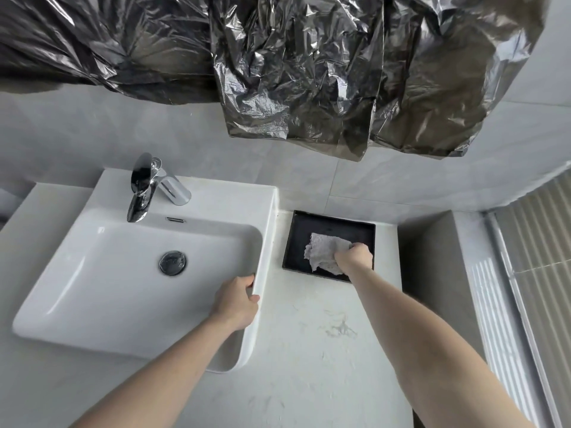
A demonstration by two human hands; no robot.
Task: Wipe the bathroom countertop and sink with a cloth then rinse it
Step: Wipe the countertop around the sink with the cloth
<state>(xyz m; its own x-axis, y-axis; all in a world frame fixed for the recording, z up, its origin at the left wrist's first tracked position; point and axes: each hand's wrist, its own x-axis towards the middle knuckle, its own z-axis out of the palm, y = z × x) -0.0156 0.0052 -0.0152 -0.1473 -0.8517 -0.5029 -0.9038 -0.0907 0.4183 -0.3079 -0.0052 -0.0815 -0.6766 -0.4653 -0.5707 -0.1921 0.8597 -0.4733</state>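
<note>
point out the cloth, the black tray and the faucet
cloth (323, 251), head view, on the crumpled grey middle left of the right hand
black tray (301, 242), head view, on the bare floor at its left side
faucet (145, 180), head view, on the chrome lever on top

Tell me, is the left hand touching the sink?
Touching. The head view shows the left hand gripping the sink at its right rim, fingers curled over the edge.

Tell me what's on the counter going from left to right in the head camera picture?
Faucet → sink drain → left hand gripping the sink rim → grey cloth → right hand holding it over the black tray.
</note>
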